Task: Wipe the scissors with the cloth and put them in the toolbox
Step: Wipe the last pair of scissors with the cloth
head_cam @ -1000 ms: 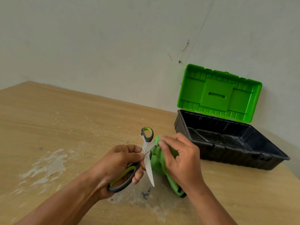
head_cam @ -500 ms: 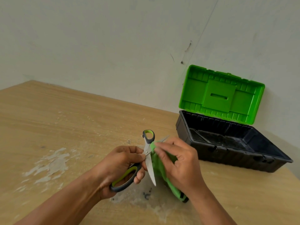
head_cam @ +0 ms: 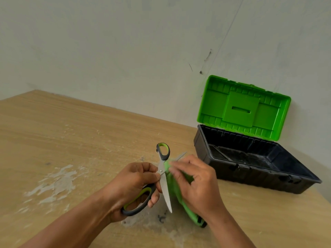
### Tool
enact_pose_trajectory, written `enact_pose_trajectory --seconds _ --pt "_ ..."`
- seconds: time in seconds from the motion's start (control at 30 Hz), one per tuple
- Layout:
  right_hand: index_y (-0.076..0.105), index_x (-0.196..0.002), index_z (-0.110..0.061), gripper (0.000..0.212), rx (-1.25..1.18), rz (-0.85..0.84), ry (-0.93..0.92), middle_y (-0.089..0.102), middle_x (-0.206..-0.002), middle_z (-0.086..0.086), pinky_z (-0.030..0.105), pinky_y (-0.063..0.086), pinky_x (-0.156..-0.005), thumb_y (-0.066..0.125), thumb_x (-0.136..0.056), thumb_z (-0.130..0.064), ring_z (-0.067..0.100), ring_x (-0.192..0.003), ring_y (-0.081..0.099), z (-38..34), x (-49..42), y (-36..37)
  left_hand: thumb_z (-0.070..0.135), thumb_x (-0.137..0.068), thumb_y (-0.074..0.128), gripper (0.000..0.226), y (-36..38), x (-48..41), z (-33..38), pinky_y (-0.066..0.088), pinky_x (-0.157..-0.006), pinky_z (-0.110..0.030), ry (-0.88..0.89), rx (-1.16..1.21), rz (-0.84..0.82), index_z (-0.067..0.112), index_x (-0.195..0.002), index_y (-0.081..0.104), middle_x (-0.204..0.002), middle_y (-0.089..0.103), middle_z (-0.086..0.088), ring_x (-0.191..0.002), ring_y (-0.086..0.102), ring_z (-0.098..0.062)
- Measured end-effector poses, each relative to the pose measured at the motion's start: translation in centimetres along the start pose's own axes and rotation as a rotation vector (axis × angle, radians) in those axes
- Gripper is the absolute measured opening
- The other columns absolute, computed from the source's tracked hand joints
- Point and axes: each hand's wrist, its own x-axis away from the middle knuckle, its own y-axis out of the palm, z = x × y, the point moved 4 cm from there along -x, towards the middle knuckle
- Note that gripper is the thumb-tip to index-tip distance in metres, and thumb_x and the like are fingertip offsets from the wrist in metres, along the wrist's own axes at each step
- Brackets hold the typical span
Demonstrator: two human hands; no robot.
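Note:
The scissors [head_cam: 165, 187] have grey-and-green handles and are spread wide open above the table. My left hand [head_cam: 132, 185] grips the lower handle loop near the pivot. One blade points down toward me; the other blade's tip sticks out past my right fingers. My right hand [head_cam: 195, 183] pinches the green cloth [head_cam: 176, 192] around that far blade, and the cloth hangs down under my palm. The toolbox [head_cam: 250, 169] stands to the right, a black tub with its green lid [head_cam: 243, 108] raised against the wall.
The wooden table [head_cam: 80, 140] carries white scuffed patches at the left and below my hands. A grey-white wall runs along the table's far edge, right behind the toolbox. The toolbox interior looks dusty.
My right hand with the cloth has slid along the far blade toward the pivot, so more of the blade tip shows. The left hand keeps the same grip.

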Motion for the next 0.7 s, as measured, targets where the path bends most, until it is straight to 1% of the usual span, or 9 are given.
enact_pose_trajectory --seconds 0.1,0.2,0.23,0.37,0.43,0.5,0.6,0.63,0.7 --pt "0.079 -0.106 -0.008 0.017 0.087 0.112 0.056 0.066 -0.084 -0.002 0.032 0.057 -0.062 0.072 -0.093 -0.015 0.009 -0.076 0.064 1.1 -0.5 -0.9 -0.008 -0.097 0.045 0.009 -0.1 -0.3 0.0 0.044 -0.038 -0.027 0.012 -0.066 0.012 -0.006 -0.098 0.054 -0.071 0.058 -0.027 -0.039 0.051 -0.025" --pt "0.078 -0.108 -0.009 0.018 0.031 -0.013 -0.016 0.065 -0.085 0.000 0.031 0.055 -0.059 0.069 -0.095 -0.017 0.011 -0.076 0.062 -0.3 0.4 0.1 -0.007 -0.097 0.047 0.007 -0.3 -0.2 -0.1 0.044 -0.039 -0.028 0.004 -0.106 0.015 -0.007 -0.101 0.052 -0.071 0.057 -0.028 -0.039 0.052 -0.027" --pt "0.078 -0.108 -0.009 0.018 0.039 -0.009 -0.015 0.066 -0.085 -0.001 0.029 0.056 -0.060 0.070 -0.095 -0.019 0.010 -0.077 0.063 -0.3 0.3 0.1 -0.007 -0.097 0.047 0.007 -0.3 -0.2 0.0 0.044 -0.039 -0.028 0.013 -0.119 0.019 -0.008 -0.101 0.052 -0.070 0.058 -0.027 -0.039 0.052 -0.027" --pt "0.078 -0.106 -0.007 0.018 0.123 0.173 0.074 0.067 -0.086 -0.003 0.023 0.057 -0.065 0.070 -0.094 -0.018 0.003 -0.078 0.064 1.3 -0.5 -1.4 -0.007 -0.098 0.047 0.008 -0.1 -0.3 0.0 0.043 -0.040 -0.028 0.044 -0.174 0.023 -0.011 -0.102 0.052 -0.069 0.059 -0.027 -0.039 0.052 -0.027" --pt "0.078 -0.107 -0.006 0.018 0.083 0.084 0.032 0.066 -0.086 -0.001 0.025 0.057 -0.062 0.069 -0.094 -0.016 0.007 -0.077 0.063 0.4 0.2 -0.7 -0.005 -0.098 0.047 0.008 0.0 -0.1 0.0 0.043 -0.041 -0.029 0.039 -0.206 0.018 -0.010 -0.101 0.053 -0.069 0.059 -0.027 -0.039 0.053 -0.027" --pt "0.077 -0.108 -0.006 0.019 0.057 0.013 -0.013 0.067 -0.086 0.001 0.022 0.056 -0.062 0.069 -0.094 -0.016 0.008 -0.077 0.063 -0.3 0.5 -0.2 -0.004 -0.099 0.048 0.008 -0.2 0.1 0.1 0.044 -0.042 -0.029 0.042 -0.237 0.020 -0.009 -0.101 0.053 -0.070 0.060 -0.027 -0.040 0.053 -0.027" --pt "0.078 -0.108 -0.007 0.020 0.113 0.153 0.079 0.067 -0.086 -0.004 0.014 0.054 -0.067 0.070 -0.094 -0.019 0.002 -0.078 0.063 1.2 -0.4 -1.4 -0.004 -0.099 0.047 0.008 -0.3 -0.2 0.2 0.044 -0.042 -0.029 0.057 -0.282 0.034 -0.010 -0.102 0.053 -0.069 0.061 -0.026 -0.040 0.053 -0.027" --pt "0.078 -0.107 -0.007 0.020 0.126 0.189 0.096 0.066 -0.086 -0.005 0.015 0.054 -0.067 0.069 -0.094 -0.020 0.002 -0.077 0.063 1.5 -0.6 -1.7 -0.004 -0.099 0.048 0.008 -0.1 -0.3 0.2 0.045 -0.043 -0.030 0.063 -0.297 0.034 -0.010 -0.103 0.052 -0.069 0.062 -0.026 -0.041 0.054 -0.027" --pt "0.077 -0.107 -0.008 0.019 0.109 0.148 0.072 0.065 -0.085 -0.003 0.022 0.056 -0.061 0.069 -0.095 -0.018 0.006 -0.076 0.062 0.8 0.0 -1.2 -0.003 -0.099 0.049 0.007 -0.1 0.0 0.3 0.045 -0.044 -0.031 0.078 -0.343 0.046 -0.009 -0.102 0.052 -0.069 0.062 -0.025 -0.041 0.054 -0.028"
